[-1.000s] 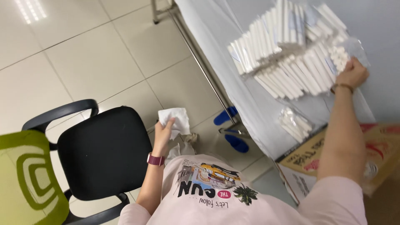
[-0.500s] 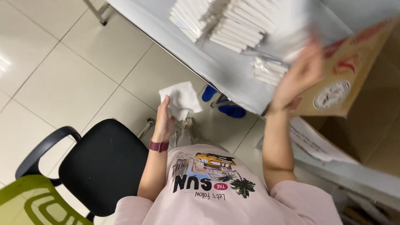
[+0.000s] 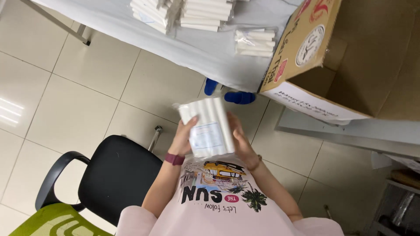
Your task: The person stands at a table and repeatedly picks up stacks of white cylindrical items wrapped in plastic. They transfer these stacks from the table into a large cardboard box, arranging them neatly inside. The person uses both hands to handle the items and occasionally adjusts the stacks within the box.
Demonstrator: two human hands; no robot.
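We are clasping the white pack (image 3: 207, 127) with left hand (image 3: 186, 139) and right hand (image 3: 238, 137), fingers closed around it (carton (image 3: 345, 57) at 2 o'clock); the film, probably slick, could slip.

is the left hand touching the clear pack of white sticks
Touching: the head view shows the left hand with fingers wrapped over the edge of the pack of white sticks.

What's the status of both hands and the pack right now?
Left hand and right hand both gripping pack of white sticks, held at chest. Open cardboard box to the right. Nothing in the way.
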